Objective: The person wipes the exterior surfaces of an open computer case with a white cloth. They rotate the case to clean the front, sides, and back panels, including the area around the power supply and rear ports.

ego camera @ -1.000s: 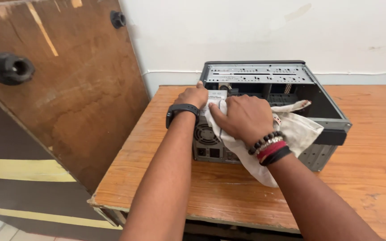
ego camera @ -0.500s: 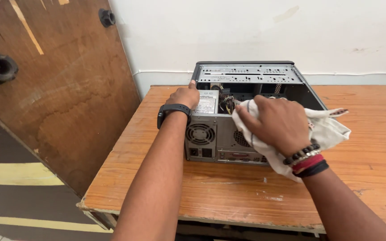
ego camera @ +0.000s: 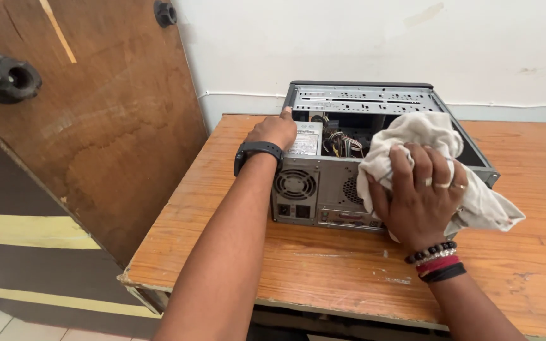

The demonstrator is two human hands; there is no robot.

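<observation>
An open computer case (ego camera: 323, 189) is seen lying on a wooden table (ego camera: 323, 265), near the back edge by the white wall (ego camera: 361, 44). The side cover is off, so the inside can be looked into. A silver power box (ego camera: 304, 142) is set in the near left corner of the case, and a bunch of coloured wires (ego camera: 342, 142) is packed just beside it. A round fan grille (ego camera: 295, 185) is seen on the back panel.

The left hand (ego camera: 274, 131) is laid on the top left edge of the case, with the fingers curled together over the rim. A black watch (ego camera: 255, 151) is worn on that wrist.

A white cloth (ego camera: 418, 136) is pressed against the near right corner of the case by the right hand (ego camera: 421, 199). The fingers are spread apart and clamped on the cloth. Rings and bead bracelets (ego camera: 436, 260) are worn on that hand. A brown wooden board (ego camera: 83, 120) is leaned at the left.
</observation>
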